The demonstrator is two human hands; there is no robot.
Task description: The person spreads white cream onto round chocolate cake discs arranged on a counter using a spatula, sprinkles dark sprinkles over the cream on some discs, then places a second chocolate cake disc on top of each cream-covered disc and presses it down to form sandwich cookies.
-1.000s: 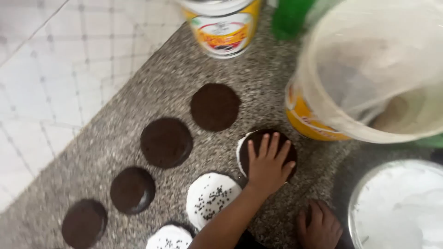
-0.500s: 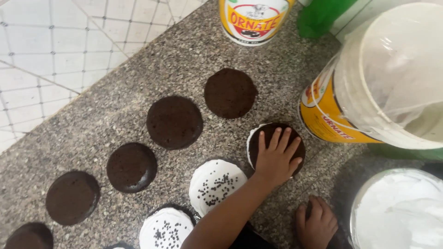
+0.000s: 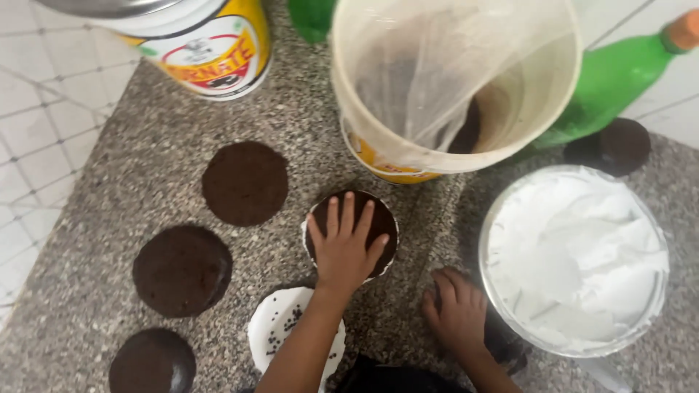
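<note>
The left hand (image 3: pixel 344 247) lies flat, fingers spread, on a dark round cake (image 3: pixel 382 218) — the right hand (image 3: pixel 457 314) rests loosely curled on the granite surface (image 3: pixel 131 160), holding nothing.

Dark brown cake discs (image 3: pixel 245 183); speckled grey granite counter (image 3: pixel 145 145); white cream bowl (image 3: pixel 575 255); green bottle (image 3: pixel 611 76)

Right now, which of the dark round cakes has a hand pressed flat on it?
The cake just below the cream bucket, under the left hand. It alone shows a white rim; the other cakes lie bare and untouched.
</note>
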